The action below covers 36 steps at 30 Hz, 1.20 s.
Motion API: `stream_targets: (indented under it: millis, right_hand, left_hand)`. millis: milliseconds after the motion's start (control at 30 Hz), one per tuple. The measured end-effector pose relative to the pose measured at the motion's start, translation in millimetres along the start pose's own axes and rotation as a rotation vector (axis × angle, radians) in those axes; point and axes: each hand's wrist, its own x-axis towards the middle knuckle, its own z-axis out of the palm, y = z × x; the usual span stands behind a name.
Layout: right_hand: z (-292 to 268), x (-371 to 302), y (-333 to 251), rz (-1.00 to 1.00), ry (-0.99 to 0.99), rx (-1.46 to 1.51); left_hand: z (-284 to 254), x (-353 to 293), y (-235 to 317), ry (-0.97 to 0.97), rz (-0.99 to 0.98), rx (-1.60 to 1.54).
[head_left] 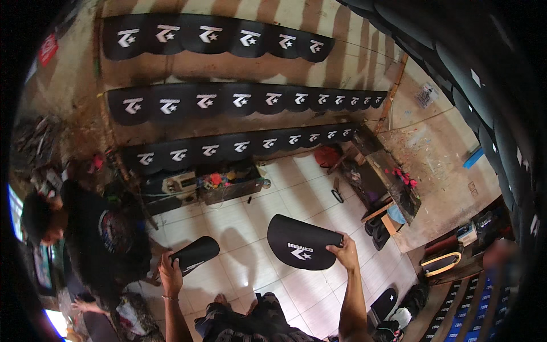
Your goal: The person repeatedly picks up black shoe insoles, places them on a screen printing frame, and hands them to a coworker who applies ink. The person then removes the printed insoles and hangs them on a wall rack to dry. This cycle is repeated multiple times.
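My right hand (346,252) pinches the right edge of a black, rounded fabric panel (293,232) with a white star-and-chevron print near its lower edge. The panel hangs fairly flat above the tiled floor. On the other side, my left hand (170,276) is closed on the near end of a second black panel (198,252). That one is tilted and curled, so only part of its white print shows. A wide gap separates the two panels. Similar black printed panels (241,100) hang overlapping in three rows on the wall ahead.
At left a person in a black shirt (105,233) sits close by. A wooden bench (393,185) stands at the right, with scissors (337,191) on the tiles beside it. Ahead, a box of colourful bits (233,191) sits below the panels. Blue and black printed strips (470,310) lie lower right.
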Motion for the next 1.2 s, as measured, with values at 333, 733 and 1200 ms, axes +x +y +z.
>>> stream_targets:
  millis: [333,733,1200]
  right_hand:
    - [-111,221,139,0.241,0.118,-0.443]
    - [-267,633,-63,-0.126,0.207,-0.658]
    - [-349,1024,-267,-0.769,-0.015,0.604]
  left_hand:
    - [200,171,54,-0.069,-0.039,0.026]
    - [428,210,-37,0.242,-0.318,0.167]
    - [593,271,10,0.653,-0.751,0.34]
